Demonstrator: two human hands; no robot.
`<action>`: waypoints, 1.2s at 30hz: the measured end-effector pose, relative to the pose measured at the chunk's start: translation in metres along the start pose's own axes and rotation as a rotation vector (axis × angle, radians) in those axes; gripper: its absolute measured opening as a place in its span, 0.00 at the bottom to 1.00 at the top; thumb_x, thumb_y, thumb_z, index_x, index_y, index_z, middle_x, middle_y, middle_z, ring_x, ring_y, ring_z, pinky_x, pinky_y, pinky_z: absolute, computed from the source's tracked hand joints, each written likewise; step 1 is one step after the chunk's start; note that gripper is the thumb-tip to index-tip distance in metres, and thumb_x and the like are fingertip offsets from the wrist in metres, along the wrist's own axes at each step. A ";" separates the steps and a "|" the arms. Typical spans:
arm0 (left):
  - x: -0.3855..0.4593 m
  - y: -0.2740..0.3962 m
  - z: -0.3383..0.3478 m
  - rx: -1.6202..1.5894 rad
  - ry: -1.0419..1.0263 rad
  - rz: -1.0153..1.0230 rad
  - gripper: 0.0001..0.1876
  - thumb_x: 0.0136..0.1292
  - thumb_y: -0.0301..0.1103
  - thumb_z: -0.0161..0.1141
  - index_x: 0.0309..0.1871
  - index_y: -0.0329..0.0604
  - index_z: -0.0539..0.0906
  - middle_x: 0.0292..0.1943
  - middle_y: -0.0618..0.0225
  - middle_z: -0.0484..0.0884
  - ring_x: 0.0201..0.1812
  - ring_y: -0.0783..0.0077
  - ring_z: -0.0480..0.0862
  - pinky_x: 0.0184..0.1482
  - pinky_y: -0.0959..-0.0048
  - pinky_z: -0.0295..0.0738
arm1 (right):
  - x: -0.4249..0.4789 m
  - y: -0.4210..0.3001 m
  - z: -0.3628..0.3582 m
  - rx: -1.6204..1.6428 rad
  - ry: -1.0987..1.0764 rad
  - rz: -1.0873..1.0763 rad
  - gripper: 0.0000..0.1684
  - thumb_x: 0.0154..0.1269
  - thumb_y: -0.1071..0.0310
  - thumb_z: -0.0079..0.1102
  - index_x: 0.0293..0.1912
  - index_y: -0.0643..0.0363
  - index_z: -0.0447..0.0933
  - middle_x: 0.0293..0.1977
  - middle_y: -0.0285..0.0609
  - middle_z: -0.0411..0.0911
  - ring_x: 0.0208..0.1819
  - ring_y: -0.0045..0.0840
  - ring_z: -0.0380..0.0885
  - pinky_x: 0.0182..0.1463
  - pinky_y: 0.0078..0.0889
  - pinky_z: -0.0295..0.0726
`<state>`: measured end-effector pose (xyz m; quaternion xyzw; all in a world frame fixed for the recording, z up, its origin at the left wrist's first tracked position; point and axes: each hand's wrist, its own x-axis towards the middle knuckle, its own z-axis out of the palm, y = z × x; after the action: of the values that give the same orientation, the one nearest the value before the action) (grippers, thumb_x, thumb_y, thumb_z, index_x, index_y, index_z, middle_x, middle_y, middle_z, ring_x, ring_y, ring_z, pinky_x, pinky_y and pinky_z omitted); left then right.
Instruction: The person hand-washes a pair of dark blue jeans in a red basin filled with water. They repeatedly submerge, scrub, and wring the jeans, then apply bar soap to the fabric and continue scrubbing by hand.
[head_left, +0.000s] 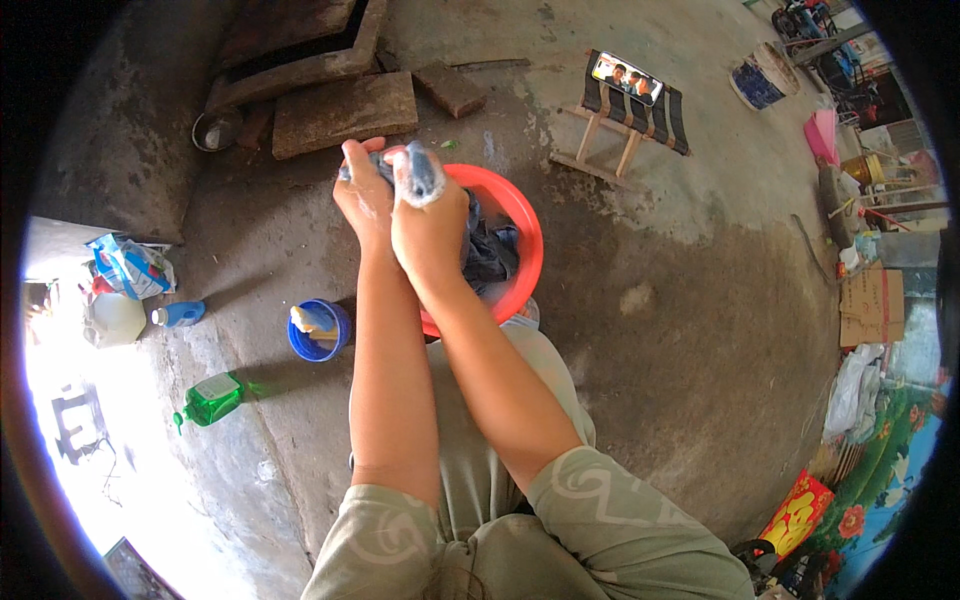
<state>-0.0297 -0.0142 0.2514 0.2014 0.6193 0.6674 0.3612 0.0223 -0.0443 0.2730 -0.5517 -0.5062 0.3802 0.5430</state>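
Observation:
Soapy foam covers parts of both hands, which are raised close together over the left rim of a red plastic basin (531, 247). My left hand (365, 191) is curled around part of a wet dark blue-grey cloth. My right hand (429, 202) grips the same cloth (421, 174), with a foamy piece showing at its thumb side. More dark wet fabric (491, 251) lies in the basin, in cloudy water. My forearms hide the basin's left side.
Left of my arms stands a blue tub (319, 330) holding a brush-like item. A green bottle (214, 399), a blue bottle (180, 313) and a plastic bag (133, 268) are farther left. Ahead are stone slabs (345, 116) and a folding stool (634, 112) bearing a phone (627, 78).

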 end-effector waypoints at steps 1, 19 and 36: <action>0.002 -0.006 -0.002 -0.237 -0.060 -0.019 0.25 0.63 0.50 0.44 0.37 0.30 0.75 0.29 0.57 0.79 0.30 0.71 0.77 0.34 0.75 0.71 | -0.002 0.003 0.004 0.067 0.011 -0.076 0.08 0.58 0.68 0.52 0.34 0.62 0.76 0.27 0.48 0.78 0.33 0.30 0.78 0.36 0.29 0.72; -0.085 0.008 0.025 0.324 -0.445 0.355 0.29 0.64 0.44 0.46 0.63 0.36 0.56 0.61 0.54 0.61 0.62 0.66 0.60 0.61 0.74 0.52 | 0.058 0.048 -0.034 0.723 -0.068 0.246 0.19 0.64 0.56 0.43 0.44 0.61 0.72 0.36 0.37 0.75 0.35 0.21 0.73 0.40 0.24 0.71; -0.003 0.016 -0.008 -0.353 0.041 -0.002 0.28 0.62 0.52 0.44 0.54 0.37 0.68 0.32 0.69 0.72 0.33 0.78 0.71 0.38 0.80 0.67 | -0.005 0.004 0.004 0.411 -0.452 0.004 0.20 0.65 0.62 0.43 0.50 0.66 0.69 0.47 0.43 0.72 0.49 0.19 0.68 0.53 0.21 0.63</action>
<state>-0.0370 -0.0211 0.2664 0.1204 0.5001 0.7693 0.3788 0.0176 -0.0477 0.2677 -0.3326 -0.5255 0.5891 0.5160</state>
